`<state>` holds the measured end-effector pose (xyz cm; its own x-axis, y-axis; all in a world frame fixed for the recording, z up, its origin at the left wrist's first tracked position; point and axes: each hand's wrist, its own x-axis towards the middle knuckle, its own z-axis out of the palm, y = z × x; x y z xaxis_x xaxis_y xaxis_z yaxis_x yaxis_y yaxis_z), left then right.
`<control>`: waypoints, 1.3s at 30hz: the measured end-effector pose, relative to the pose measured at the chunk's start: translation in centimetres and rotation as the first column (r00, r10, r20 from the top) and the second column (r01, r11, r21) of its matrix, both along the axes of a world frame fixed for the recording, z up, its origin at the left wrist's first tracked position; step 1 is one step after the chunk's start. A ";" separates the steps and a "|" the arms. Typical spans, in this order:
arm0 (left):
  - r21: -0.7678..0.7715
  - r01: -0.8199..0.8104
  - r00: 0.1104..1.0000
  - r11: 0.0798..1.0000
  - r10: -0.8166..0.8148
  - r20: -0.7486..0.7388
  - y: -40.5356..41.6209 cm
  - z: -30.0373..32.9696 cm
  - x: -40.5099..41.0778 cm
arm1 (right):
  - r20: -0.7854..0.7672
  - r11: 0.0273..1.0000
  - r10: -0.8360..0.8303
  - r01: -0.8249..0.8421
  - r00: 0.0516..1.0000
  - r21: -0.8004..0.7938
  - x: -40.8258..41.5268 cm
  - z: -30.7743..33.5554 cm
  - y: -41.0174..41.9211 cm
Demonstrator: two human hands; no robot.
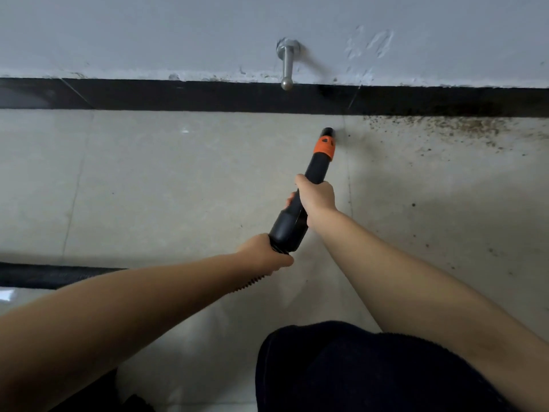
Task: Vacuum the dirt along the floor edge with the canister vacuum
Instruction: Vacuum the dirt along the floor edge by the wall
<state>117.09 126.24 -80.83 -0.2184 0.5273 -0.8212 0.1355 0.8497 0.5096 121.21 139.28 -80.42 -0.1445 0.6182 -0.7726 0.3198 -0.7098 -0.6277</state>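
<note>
The right hand has its fingers wrapped round the middle of the black vacuum wand, and the left hand grips the ribbed hose just behind it. The wand's long axis runs up and slightly right from the hands, its orange-collared nozzle over the floor near the dark baseboard. To do this well, keep the mouth low and sweep right into the dirt along that edge.

Lay along the baseboard right of the nozzle, the dirt, with the door stopper on the wall above and left.
</note>
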 end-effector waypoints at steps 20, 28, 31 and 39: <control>-0.081 0.233 0.967 0.969 -0.222 0.124 2.6 5.7 2.2 | -0.054 0.977 -0.145 0.135 0.988 -0.164 6.4 4.2 1.4; -0.043 0.360 0.914 0.932 -0.343 0.218 2.6 4.3 6.4 | 0.035 0.961 -0.228 0.231 0.973 -0.150 12.1 2.4 1.0; -0.048 0.325 0.921 0.945 -0.304 0.243 2.5 4.6 7.1 | 0.076 0.960 -0.240 0.248 0.968 -0.130 12.1 2.7 0.9; -0.073 0.259 0.957 0.963 -0.246 0.153 -0.7 5.3 -2.8 | 0.000 0.968 -0.240 0.240 0.971 -0.072 1.3 1.9 -2.4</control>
